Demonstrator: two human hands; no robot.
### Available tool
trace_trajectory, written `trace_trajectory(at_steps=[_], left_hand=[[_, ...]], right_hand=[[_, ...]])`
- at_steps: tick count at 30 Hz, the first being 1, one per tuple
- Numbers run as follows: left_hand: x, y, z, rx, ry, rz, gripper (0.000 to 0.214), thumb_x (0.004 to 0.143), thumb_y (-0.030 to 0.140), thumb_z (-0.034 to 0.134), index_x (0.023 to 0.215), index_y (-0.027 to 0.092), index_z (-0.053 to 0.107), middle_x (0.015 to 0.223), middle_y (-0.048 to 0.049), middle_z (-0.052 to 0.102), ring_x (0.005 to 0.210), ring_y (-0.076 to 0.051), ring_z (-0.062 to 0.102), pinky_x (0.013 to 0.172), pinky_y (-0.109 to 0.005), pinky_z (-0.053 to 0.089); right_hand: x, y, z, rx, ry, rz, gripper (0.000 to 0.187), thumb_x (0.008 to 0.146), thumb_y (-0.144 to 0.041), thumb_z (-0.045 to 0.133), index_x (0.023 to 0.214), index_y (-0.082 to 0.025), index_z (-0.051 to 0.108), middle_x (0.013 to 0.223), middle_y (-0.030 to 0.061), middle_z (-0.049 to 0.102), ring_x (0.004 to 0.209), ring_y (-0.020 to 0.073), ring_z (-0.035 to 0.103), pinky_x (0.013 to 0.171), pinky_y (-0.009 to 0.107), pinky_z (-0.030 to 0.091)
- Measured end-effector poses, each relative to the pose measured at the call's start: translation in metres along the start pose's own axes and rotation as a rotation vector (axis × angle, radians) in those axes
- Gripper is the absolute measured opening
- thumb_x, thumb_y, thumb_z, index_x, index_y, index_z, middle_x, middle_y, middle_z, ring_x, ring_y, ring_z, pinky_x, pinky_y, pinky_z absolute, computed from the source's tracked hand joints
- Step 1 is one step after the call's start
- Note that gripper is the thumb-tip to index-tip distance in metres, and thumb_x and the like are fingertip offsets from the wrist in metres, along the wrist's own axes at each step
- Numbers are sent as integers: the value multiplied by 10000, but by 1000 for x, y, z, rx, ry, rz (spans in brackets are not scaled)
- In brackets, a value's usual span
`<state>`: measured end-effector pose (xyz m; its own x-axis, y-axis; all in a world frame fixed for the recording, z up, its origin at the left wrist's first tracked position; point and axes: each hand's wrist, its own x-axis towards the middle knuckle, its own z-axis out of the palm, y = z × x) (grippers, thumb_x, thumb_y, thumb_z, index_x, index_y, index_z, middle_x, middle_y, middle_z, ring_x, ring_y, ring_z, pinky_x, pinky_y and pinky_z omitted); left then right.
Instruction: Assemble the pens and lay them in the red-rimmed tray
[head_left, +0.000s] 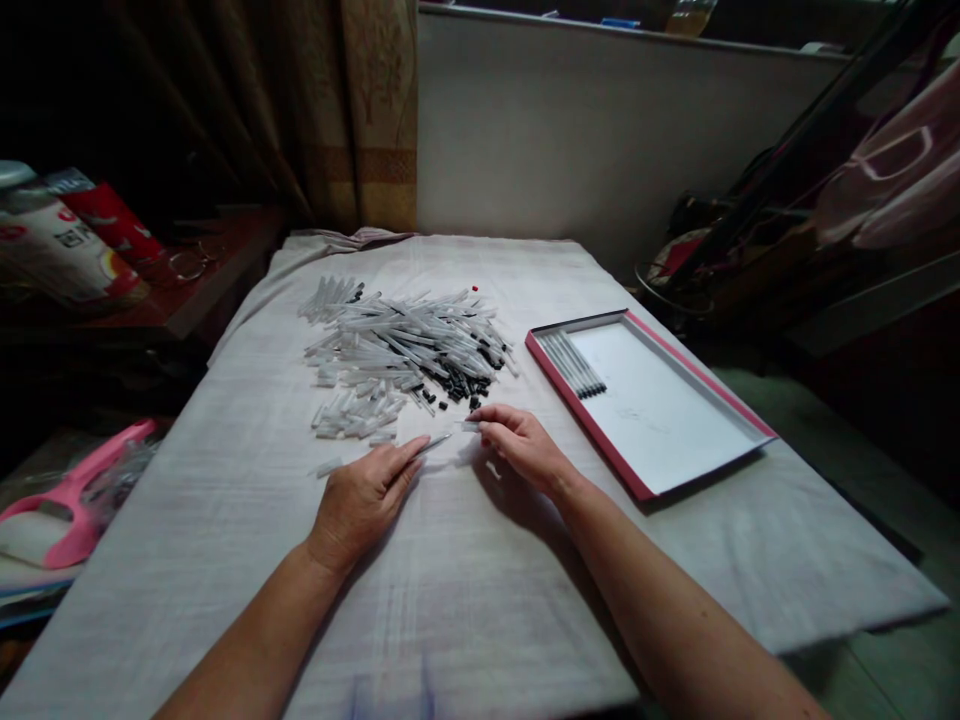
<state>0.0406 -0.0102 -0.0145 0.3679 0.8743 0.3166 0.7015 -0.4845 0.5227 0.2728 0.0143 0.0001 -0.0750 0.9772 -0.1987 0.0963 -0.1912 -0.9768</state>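
Note:
My left hand (366, 492) is closed around a slim pen (436, 443), whose pointed tip sticks out to the right. A small clear pen cap (470, 427) is pinched in the fingertips of my right hand (521, 446), a short gap from that tip. Just beyond both hands lies a heap of clear pen barrels (397, 325). Black plugs (463, 382) gather at its near right side, and loose clear caps (358, 412) at its near left. A row of pens with black ends (574, 365) rests in the left part of a shallow pink-edged box (589, 430).
A pale cloth (450, 620) covers the table. One clear cap (326, 467) lies beside my left hand, and a tiny red piece (475, 289) behind the heap. At left are a pink tape dispenser (71, 500) and a large jar (64, 250) on a side cabinet.

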Motion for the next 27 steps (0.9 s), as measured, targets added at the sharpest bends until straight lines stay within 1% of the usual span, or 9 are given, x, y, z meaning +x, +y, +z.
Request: trace_trajectory(at_steps=[4, 10, 16, 17, 19, 21, 23, 25, 27], left_hand=[[0, -1, 1, 57, -19, 24, 347, 945, 382, 497, 1229, 274, 665, 921, -48, 739, 773, -176, 692, 696, -243, 523], [0, 0, 0, 107, -36, 37, 355, 957, 389, 469, 1229, 270, 664, 898, -51, 731, 747, -171, 677, 663, -236, 501], [0, 1, 0, 148, -52, 52, 359, 961, 389, 458, 1236, 272, 657, 831, -38, 712, 707, -161, 663, 619, -224, 474], [0, 1, 0, 155, -58, 54, 359, 962, 389, 457, 1236, 271, 657, 814, -34, 707, 688, -159, 659, 603, -224, 468], [0, 2, -1, 147, -69, 59, 350, 960, 388, 456, 1211, 267, 668, 820, -33, 713, 687, -160, 661, 597, -223, 468], [1, 2, -1, 115, -76, 64, 335, 957, 386, 456, 1162, 257, 687, 878, -41, 732, 736, -166, 675, 629, -227, 481], [1, 1, -2, 93, -84, 72, 321, 954, 383, 459, 1125, 248, 695, 906, -45, 738, 770, -172, 680, 653, -232, 488], [1, 1, -2, 105, -94, 79, 315, 954, 380, 462, 1120, 245, 693, 861, -39, 729, 734, -166, 671, 629, -230, 475], [1, 1, -2, 140, -98, 94, 320, 961, 379, 452, 1122, 237, 690, 801, -32, 710, 677, -157, 652, 589, -228, 451]], right_hand=[[1, -1, 1, -58, -46, -57, 260, 725, -281, 541, 876, -161, 714, 586, -39, 560, 505, 85, 446, 505, 203, 348], [1, 0, -1, -208, -29, -171, 236, 758, -240, 522, 847, -176, 730, 786, 16, 694, 726, 146, 602, 701, 261, 457], [0, 2, 1, -275, -42, -233, 218, 763, -195, 541, 840, -194, 744, 873, 36, 725, 830, 166, 629, 817, 301, 474], [0, 3, 2, -262, -58, -240, 209, 764, -196, 552, 842, -192, 745, 876, 37, 724, 829, 161, 628, 806, 294, 476], [-1, 4, 3, -198, -113, -204, 202, 774, -229, 578, 878, -184, 745, 835, 33, 717, 753, 140, 620, 709, 261, 480], [-2, 5, 1, -99, -200, -104, 251, 783, -288, 605, 967, -174, 732, 781, 24, 707, 632, 110, 589, 568, 218, 445], [-2, 5, -1, -15, -278, -1, 321, 771, -334, 635, 1031, -160, 706, 754, 21, 701, 557, 90, 559, 483, 188, 389], [-2, 4, -4, 16, -317, 51, 314, 751, -346, 660, 991, -147, 699, 755, 27, 702, 548, 84, 557, 463, 177, 367], [-2, 3, -4, 12, -339, 54, 250, 749, -346, 661, 885, -139, 698, 719, 24, 691, 541, 80, 544, 468, 177, 368]])
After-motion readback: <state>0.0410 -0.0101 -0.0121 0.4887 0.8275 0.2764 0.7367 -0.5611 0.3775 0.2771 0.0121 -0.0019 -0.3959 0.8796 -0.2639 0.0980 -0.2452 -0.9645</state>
